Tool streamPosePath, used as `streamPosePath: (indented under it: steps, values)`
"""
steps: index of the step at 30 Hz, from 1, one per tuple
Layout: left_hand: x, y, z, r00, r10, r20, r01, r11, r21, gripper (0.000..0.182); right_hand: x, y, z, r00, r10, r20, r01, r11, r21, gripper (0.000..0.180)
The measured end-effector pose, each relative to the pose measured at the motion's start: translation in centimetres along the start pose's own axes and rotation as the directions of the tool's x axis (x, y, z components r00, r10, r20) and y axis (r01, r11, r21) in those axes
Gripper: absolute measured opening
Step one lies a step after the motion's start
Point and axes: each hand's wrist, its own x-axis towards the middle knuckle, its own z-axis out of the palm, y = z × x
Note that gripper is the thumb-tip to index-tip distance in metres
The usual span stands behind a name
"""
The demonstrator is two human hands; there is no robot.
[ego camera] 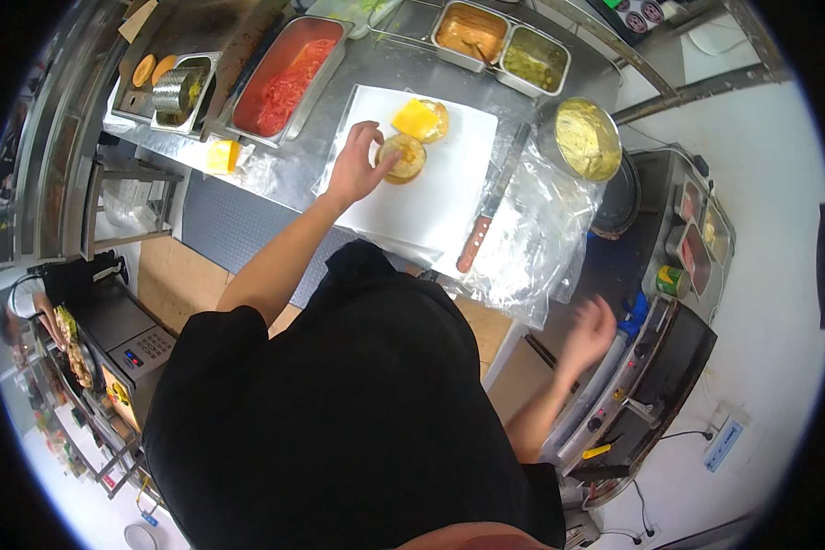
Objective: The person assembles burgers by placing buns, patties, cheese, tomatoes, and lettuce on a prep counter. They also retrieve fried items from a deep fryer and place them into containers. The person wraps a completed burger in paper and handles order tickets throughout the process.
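Note:
On a white cutting board (419,210), a bun half (404,163) lies with its browned cut face up. Its left edge is overlapped by the thumb of my left hand (359,163), fingers apart; whether the thumb touches the bun cannot be told. Just beyond, a yellow cheese slice (414,118) partly covers another bun half (441,128), which bears a pale spread. A long knife (482,227) with a wooden handle rests along the board's right edge. My right hand (590,331), blurred, hangs in the air near the griddle, with nothing seen in it.
Left of the board are a pan of red slices (295,89) and stacked cheese (223,157). Pans of orange sauce (471,31) and pickles (533,62) stand behind. A bowl of yellow spread (584,137), plastic film (522,240) and a griddle (667,364) lie right. Another person (31,295) works far left.

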Motion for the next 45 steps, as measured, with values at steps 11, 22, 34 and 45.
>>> streamPosePath:
  steps: [11,22,34,45]
  values:
    - [13.3,-6.7,3.3,0.794,-0.102,0.599,0.26,0.948,-0.184,0.04,6.1,-11.6,39.6,0.641,0.339,0.689,-0.536,0.84,0.085,0.041]
    - [4.9,-5.0,-4.4,0.799,0.45,0.398,-0.402,0.893,-0.201,0.018,-3.6,-13.6,33.9,0.702,-0.437,0.562,0.567,0.82,-0.071,0.027]
    - [2.8,-4.3,0.3,0.75,-0.281,0.599,0.604,0.659,-0.448,0.073,-3.9,-10.8,37.1,0.778,0.318,0.541,-0.451,0.883,0.129,0.068]
    - [-0.2,-3.5,2.2,0.889,-0.289,0.356,0.447,0.717,-0.535,0.078,4.8,-9.1,36.0,0.974,-0.199,0.109,0.227,0.878,-0.421,0.04]
